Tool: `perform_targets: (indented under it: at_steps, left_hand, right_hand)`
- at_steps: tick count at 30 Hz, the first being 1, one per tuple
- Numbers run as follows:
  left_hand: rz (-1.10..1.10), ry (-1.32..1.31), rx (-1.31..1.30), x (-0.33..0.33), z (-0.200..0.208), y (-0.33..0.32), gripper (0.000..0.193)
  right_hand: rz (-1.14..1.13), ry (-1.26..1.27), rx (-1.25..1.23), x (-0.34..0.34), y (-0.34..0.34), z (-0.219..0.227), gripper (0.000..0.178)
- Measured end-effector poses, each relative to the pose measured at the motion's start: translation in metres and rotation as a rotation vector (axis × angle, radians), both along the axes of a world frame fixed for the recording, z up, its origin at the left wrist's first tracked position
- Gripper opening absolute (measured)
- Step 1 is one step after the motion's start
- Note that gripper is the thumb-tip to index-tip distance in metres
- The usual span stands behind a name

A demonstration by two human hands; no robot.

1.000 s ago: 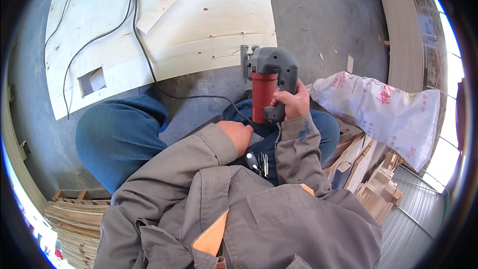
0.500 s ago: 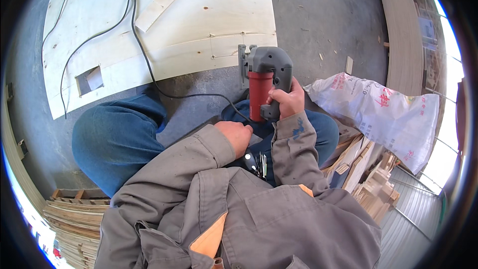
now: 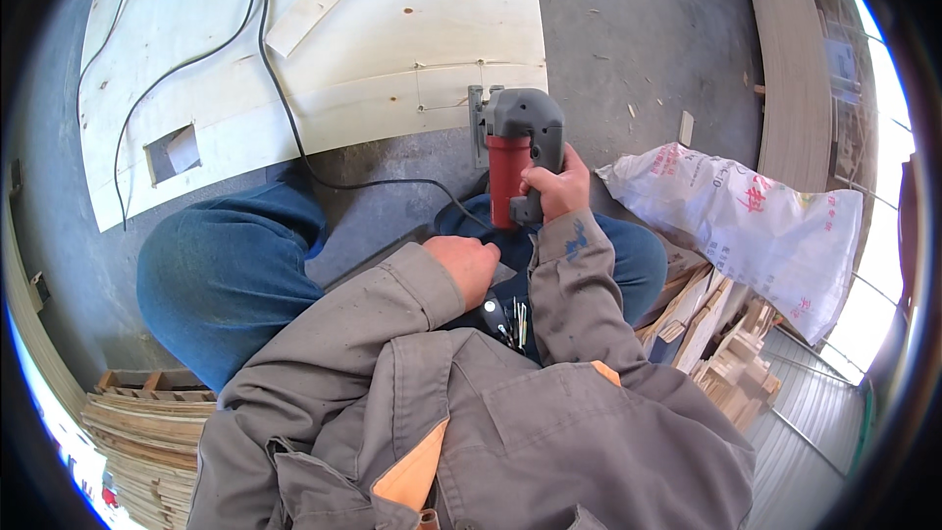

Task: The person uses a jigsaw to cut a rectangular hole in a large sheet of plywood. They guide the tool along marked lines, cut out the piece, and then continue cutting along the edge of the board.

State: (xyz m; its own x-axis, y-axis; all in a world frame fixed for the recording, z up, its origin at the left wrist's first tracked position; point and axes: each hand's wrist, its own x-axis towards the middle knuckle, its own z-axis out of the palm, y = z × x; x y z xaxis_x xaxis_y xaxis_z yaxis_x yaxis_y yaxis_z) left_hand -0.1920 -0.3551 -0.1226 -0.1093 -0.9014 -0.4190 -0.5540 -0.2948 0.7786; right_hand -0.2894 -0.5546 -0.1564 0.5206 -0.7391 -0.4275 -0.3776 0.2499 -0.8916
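Note:
My right hand point(image 3: 561, 188) is closed round the handle of a red and grey jigsaw point(image 3: 512, 162). The jigsaw's metal base plate point(image 3: 478, 128) stands at the near edge of a pale plywood sheet point(image 3: 392, 39), by thin lines marked on the wood. From the tool's lower end a black power cord point(image 3: 388, 186) runs left and up over the sheet. My left hand point(image 3: 465, 268) rests closed in front of my lap, below the jigsaw; its fingertips are turned under and hidden, so I cannot make out what they hold.
A rectangular cutout point(image 3: 175, 155) sits in the sheet's left part, and a loose wood strip point(image 3: 312, 10) lies on top. To the right are a white woven sack point(image 3: 736, 221), wood offcuts point(image 3: 731, 353) and a long board point(image 3: 785, 69). Stacked wood point(image 3: 147, 437) stands lower left.
The jigsaw and my right hand have shifted slightly left and up in the picture. My left hand stays nearly where it was.

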Motion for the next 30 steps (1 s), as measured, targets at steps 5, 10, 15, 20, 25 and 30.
perform_targets:
  at_steps: [5, 10, 15, 20, 25, 30]
  left_hand:
    - [0.004, 0.015, -0.014, 0.002, 0.0, 0.001, 0.025]
    - [0.007, 0.045, -0.024, 0.001, 0.003, 0.002, 0.027]
    - [-0.001, 0.009, -0.019, 0.014, 0.023, 0.01, 0.028]
    - [0.022, -0.046, -0.073, 0.031, 0.051, 0.019, 0.024]
    - [0.026, -0.103, -0.358, 0.06, 0.098, 0.016, 0.02]
    - [0.169, -0.19, -0.597, 0.075, 0.137, 0.018, 0.018]
  right_hand:
    - [0.025, 0.048, -0.037, -0.001, -0.005, -0.018, 0.031]
    - [0.072, 0.149, 0.001, 0.005, -0.002, -0.021, 0.03]
    - [0.075, 0.238, -0.001, 0.021, 0.004, -0.014, 0.042]
    - [0.072, 0.28, -0.06, 0.029, 0.001, -0.017, 0.047]
    - [0.054, 0.362, -0.058, 0.023, -0.015, -0.017, 0.043]
    - [0.068, 0.391, 0.073, 0.04, -0.016, -0.01, 0.043]
